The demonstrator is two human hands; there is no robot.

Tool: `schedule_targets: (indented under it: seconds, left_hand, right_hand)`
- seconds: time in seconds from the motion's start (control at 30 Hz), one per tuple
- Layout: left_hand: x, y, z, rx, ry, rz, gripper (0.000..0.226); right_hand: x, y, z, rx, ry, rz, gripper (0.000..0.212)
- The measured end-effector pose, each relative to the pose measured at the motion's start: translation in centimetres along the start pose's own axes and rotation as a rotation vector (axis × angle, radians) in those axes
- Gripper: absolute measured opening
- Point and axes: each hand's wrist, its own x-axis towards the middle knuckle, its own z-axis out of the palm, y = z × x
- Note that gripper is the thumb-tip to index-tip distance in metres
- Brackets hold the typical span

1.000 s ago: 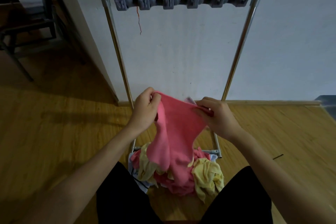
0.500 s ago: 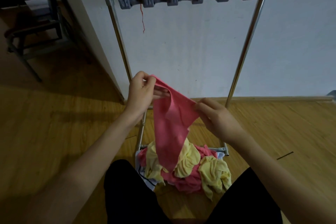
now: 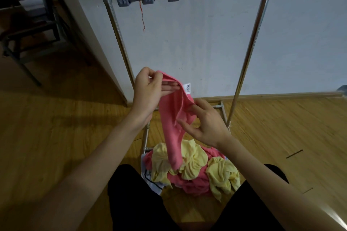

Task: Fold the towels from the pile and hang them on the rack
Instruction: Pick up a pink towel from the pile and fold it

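A small white care label (image 3: 188, 88) is sewn to the upper edge of the pink towel (image 3: 173, 127), just right of where the left hand (image 3: 148, 93) pinches it. It carries dark printed lines, but they are too small and blurred to read. No other text, brand, number or sign is legible anywhere.

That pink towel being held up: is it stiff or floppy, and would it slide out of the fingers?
Probably floppy: the pink towel hangs limp from the left hand toward the pile. Likely light, since a fingertip pinch holds it. Its matte weave suggests little slip against the right hand.
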Motion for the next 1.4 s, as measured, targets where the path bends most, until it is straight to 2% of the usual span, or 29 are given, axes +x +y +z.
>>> schedule_targets:
  seconds: [0.13,0.43,0.57,0.67,0.77,0.87,1.07,1.17,1.27,1.4]
  left_hand:
    - [-0.2,0.1,0.4,0.006,-0.009,0.004,0.013]
    - [-0.2,0.3,0.7,-0.022,0.014,-0.008,0.012]
    - [-0.3,0.1,0.7,-0.012,0.004,-0.019,0.014]
    - [-0.5,0.1,0.7,-0.024,-0.008,-0.021,0.011]
    - [-0.2,0.4,0.1,-0.011,0.004,-0.016,0.01]
    - [0.4,0.7,-1.2,0.059,0.018,-0.022,0.01]
    - [1.5,0.2,-3.9,0.337,-0.003,-0.038,0.007]
    - [1.9,-0.2,-4.9,0.45,-0.028,-0.044,0.004]
    - [1.9,-0.4,-5.4,0.562,-0.06,-0.014,0.006]
    - [2.0,0.1,-6.0,0.697,-0.118,0.062,0.01]
  right_hand:
    - [0.8,-0.7,0.5,-0.048,0.078,0.071,0.048]
    - [1.0,0.3,0.9,-0.053,0.105,0.161,0.032]
    - [0.8,0.8,1.1,-0.092,0.164,0.196,0.017]
    - [1.0,1.4,1.4,-0.126,0.227,0.213,0.019]
    - [1.0,2.6,0.7,-0.141,0.266,0.16,0.014]
    - [1.2,3.3,-1.0,-0.113,0.247,0.036,0.018]
    - [1.8,3.9,-3.2,-0.225,0.096,-0.271,0.021]
    - [1.5,4.1,-3.7,-0.261,0.03,-0.366,0.027]
    - [1.3,4.2,-4.0,-0.222,0.005,-0.386,0.026]
    - [1.5,4.0,-4.6,-0.036,0.053,-0.238,0.027]
